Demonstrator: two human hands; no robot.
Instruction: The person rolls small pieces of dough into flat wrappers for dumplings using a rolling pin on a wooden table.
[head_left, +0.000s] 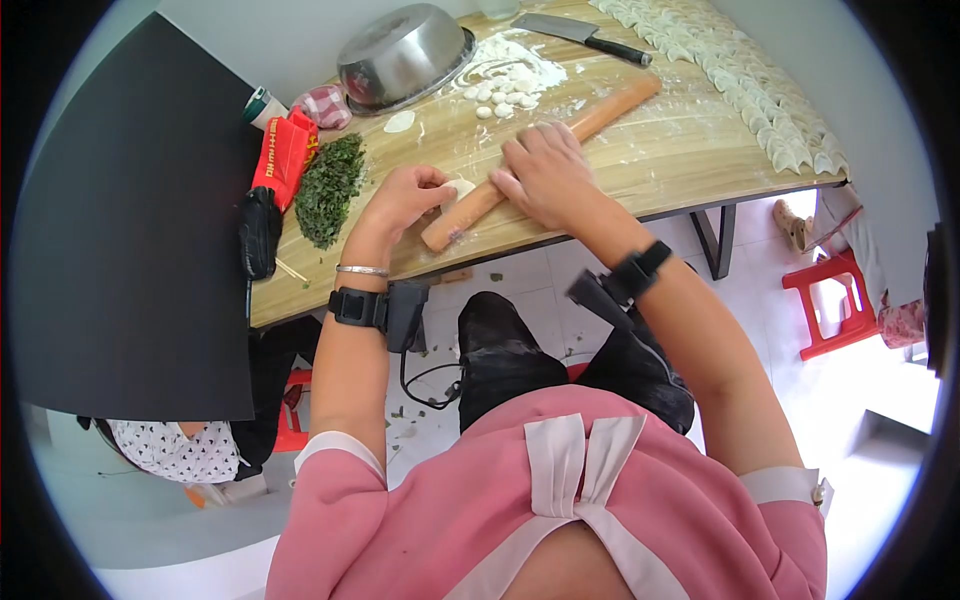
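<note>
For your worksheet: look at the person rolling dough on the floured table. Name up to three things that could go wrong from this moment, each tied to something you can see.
1. The left hand holds the small dough piece right beside the rolling pin under the right hand; fingers could get pinched.
2. The pin's near end sits close to the table edge; it might roll off.
3. The cleaver lies unsheathed near the dough balls; a careless reach could meet the blade.

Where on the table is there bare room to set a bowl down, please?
Bare wood lies between the rolling pin and the dumpling rows, toward the table's near edge. It is crowded around the metal bowl, dough pieces and chopped greens.
</note>
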